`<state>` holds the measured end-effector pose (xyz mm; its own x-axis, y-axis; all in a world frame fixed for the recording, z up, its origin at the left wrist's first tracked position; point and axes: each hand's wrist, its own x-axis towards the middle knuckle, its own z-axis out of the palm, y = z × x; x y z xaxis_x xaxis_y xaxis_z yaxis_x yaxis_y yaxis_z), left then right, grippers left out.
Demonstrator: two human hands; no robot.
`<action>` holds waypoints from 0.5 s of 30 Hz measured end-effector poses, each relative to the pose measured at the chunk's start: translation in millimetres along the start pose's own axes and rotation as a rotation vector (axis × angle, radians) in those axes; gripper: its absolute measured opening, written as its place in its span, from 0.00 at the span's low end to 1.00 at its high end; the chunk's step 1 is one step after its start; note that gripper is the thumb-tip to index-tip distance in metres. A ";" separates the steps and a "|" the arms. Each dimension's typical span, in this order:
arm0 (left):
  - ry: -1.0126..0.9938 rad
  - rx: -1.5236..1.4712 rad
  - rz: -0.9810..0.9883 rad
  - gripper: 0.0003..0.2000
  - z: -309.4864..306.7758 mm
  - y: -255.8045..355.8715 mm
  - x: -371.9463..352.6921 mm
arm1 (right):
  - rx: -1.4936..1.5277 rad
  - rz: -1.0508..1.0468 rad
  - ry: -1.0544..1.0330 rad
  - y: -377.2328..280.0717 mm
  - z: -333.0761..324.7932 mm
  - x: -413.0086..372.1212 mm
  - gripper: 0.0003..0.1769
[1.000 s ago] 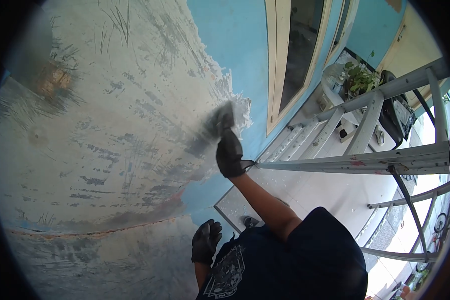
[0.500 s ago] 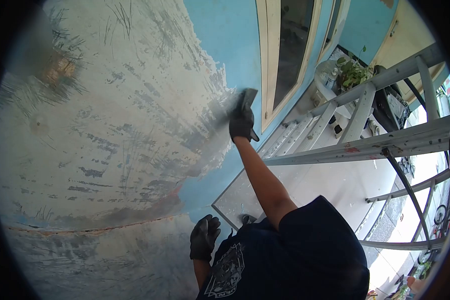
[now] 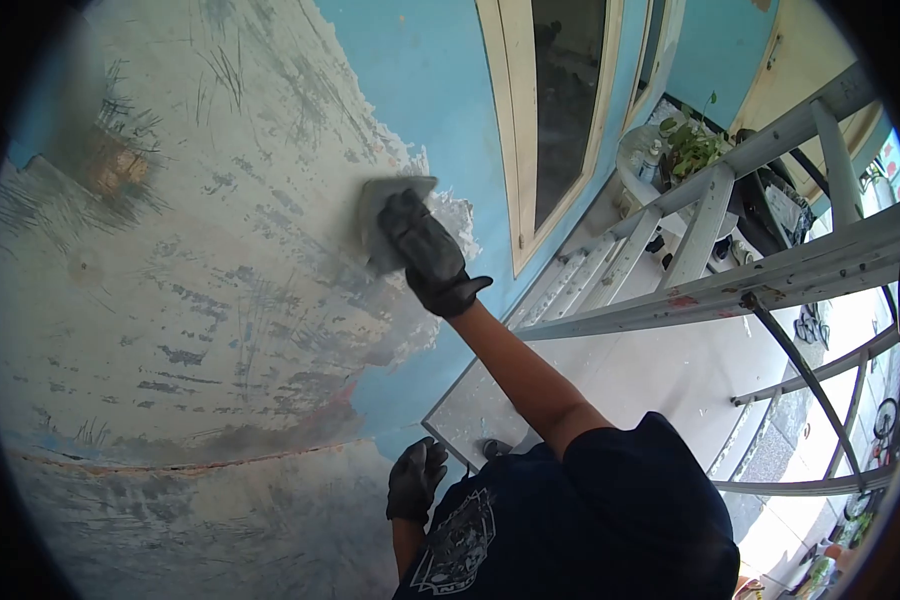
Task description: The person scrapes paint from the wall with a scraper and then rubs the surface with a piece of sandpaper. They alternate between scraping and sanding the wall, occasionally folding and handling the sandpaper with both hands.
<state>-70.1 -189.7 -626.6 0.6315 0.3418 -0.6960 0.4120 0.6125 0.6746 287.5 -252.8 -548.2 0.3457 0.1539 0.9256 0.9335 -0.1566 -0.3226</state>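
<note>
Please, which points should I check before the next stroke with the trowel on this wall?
1. Grip: ok, right hand is closed on the trowel.
2. Blade contact: ok, trowel lies against the wall at the edge of the blue paint.
3. Left hand free: cannot tell, its fingers are curled, low beside the wall.
4. Ladder clear of the arm: ok, it stands apart on the right.
5. Footing: cannot tell, feet are hidden.

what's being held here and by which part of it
The right hand, in a black glove, grips a flat grey scraper at its lower end, with the handle hidden under the glove. The gloved left hand seems to hold nothing.
</note>
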 end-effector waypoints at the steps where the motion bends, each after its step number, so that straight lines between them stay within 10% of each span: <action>1: -0.031 0.031 0.007 0.20 4.4 3.3 -3.3 | 0.017 0.397 0.001 20.5 13.3 -28.7 0.23; 3: -0.071 0.064 0.027 0.19 8.0 10.9 -7.2 | 0.067 1.281 0.041 61.5 40.2 -86.9 0.17; 5: -0.107 -0.010 0.056 0.19 12.0 13.0 -10.6 | 0.090 1.068 0.170 53.4 41.6 -89.9 0.25; 6: -0.113 -0.010 0.064 0.19 11.5 12.8 -4.4 | -0.288 0.567 0.172 24.7 43.0 -85.0 0.27; 8: -0.035 -0.032 0.013 0.20 3.4 0.3 -1.2 | 0.066 0.194 0.033 -36.9 2.5 -17.1 0.33; 14: -0.088 0.004 0.079 0.20 -0.5 4.1 -16.2 | -0.016 1.358 0.014 59.5 51.2 -118.8 0.26; 15: -0.055 0.002 0.066 0.19 -3.5 2.9 -16.2 | -0.109 0.956 0.121 34.8 51.1 -106.0 0.27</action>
<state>-81.5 -191.0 -614.2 0.6922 0.3417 -0.6357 0.3694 0.5889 0.7188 288.2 -224.7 -667.7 0.9361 -0.1861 0.2983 0.2475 -0.2541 -0.9350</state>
